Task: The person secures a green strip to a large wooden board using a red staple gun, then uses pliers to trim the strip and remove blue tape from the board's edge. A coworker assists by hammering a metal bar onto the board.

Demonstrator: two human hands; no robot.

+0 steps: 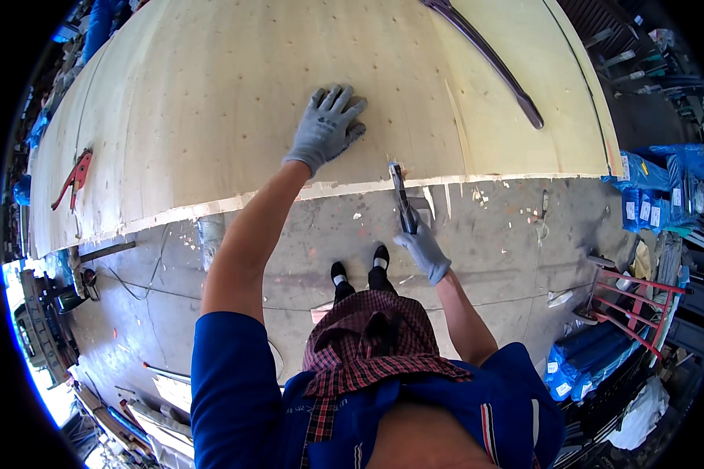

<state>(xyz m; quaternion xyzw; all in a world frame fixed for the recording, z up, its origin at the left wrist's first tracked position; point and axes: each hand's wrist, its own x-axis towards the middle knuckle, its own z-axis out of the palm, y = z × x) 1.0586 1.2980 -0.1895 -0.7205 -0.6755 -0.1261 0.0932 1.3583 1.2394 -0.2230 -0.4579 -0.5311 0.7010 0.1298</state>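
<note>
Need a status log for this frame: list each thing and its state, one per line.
Left hand: gloved, open, flat on the plywood sheet.
Right hand: gloved, closed around the hammer.
Hammer: head at the sheet's near edge.
Red cutters: lying unheld on the sheet.

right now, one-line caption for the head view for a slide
Grey-gloved left hand pressed flat on a large pale plywood sheet while the gloved right hand holds a dark hammer at its near edge.

Left hand (326, 127) flat on plywood sheet (211, 102), hammer (403, 197) at its near edge, cutters (73, 179) far left.
</note>
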